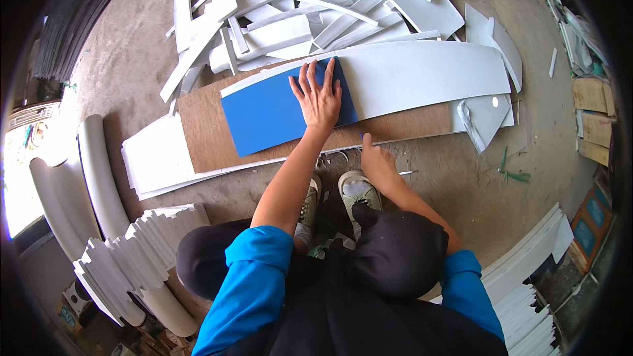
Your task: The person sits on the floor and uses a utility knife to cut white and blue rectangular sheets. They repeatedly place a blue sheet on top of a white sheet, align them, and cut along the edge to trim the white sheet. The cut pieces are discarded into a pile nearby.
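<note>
My left hand (320,100) lies flat with fingers spread on a blue rectangular panel (260,112), pressing near its right end. Under the panel is a long white sheet (422,72) with a curved far edge, and beneath both a brown wooden board (204,125). My right hand (378,161) is closed at the board's near edge, just below the panel's lower right corner. A small bit of blue shows at its fingertips; the rest of what it grips is hidden. A small white offcut (484,118) lies on the board's right end.
A heap of white offcut strips (316,13) lies beyond the board. Rolled white sheets (102,171) and stacked white strips (142,244) stand at left. More white strips (527,250) lie at lower right. Cardboard boxes (593,115) line the right side. My shoes (356,191) are close to the board.
</note>
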`<state>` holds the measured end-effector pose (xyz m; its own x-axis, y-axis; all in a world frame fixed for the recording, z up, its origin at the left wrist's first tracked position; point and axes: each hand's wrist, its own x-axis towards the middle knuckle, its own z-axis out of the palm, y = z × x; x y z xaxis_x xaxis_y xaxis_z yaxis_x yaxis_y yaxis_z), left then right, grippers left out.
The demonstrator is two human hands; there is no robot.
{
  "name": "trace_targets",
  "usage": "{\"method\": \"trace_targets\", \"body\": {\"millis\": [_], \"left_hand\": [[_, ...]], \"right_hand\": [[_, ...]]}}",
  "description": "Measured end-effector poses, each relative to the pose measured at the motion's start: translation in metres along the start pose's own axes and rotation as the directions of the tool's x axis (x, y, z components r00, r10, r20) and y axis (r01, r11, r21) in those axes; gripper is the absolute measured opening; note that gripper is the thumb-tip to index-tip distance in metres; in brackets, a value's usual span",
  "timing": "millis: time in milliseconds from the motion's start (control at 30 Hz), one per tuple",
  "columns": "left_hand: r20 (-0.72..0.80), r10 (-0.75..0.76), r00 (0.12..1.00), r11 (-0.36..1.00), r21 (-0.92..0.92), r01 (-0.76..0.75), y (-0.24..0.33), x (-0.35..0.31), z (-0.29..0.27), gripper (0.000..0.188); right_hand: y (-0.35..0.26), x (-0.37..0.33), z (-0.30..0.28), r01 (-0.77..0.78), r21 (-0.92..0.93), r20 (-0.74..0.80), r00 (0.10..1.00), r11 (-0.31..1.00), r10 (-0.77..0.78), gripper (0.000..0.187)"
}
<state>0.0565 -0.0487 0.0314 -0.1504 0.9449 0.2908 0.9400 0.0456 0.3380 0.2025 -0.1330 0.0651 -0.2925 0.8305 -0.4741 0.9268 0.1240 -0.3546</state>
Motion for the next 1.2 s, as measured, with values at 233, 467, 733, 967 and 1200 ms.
{"method": "trace_targets", "body": {"millis": [233, 467, 733, 967, 1200], "left_hand": [[-0.051, 0.072, 0.996, 0.997, 0.01, -0.072, -0.004, 0.002, 0.001, 0.035], [0.087, -0.032, 0.996, 0.994, 0.108, 0.023, 0.0, 0.017, -0.005, 0.049], [0.023, -0.015, 1.0, 0.997, 0.078, 0.014, -0.007, 0.019, 0.002, 0.05], [0.172, -0.023, 0.985, 0.998, 0.061, 0.013, -0.007, 0.025, -0.001, 0.049], [0.149, -0.018, 0.989, 0.998, 0.069, 0.007, -0.007, 0.025, 0.0, 0.05]], "right_hand": [[0.018, 0.007, -0.023, 0.037, 0.037, -0.11, 0.993, 0.999, -0.033, 0.02], [-0.019, 0.103, -0.077, 0.078, 0.067, -0.337, 0.94, 0.995, -0.051, 0.025], [-0.031, 0.144, -0.057, 0.085, 0.074, -0.279, 0.958, 0.994, -0.061, 0.04], [-0.037, 0.151, -0.065, 0.064, 0.002, -0.263, 0.963, 0.998, -0.061, 0.032], [-0.036, 0.158, -0.072, 0.029, 0.117, -0.138, 0.99, 0.993, -0.012, 0.03]]}}
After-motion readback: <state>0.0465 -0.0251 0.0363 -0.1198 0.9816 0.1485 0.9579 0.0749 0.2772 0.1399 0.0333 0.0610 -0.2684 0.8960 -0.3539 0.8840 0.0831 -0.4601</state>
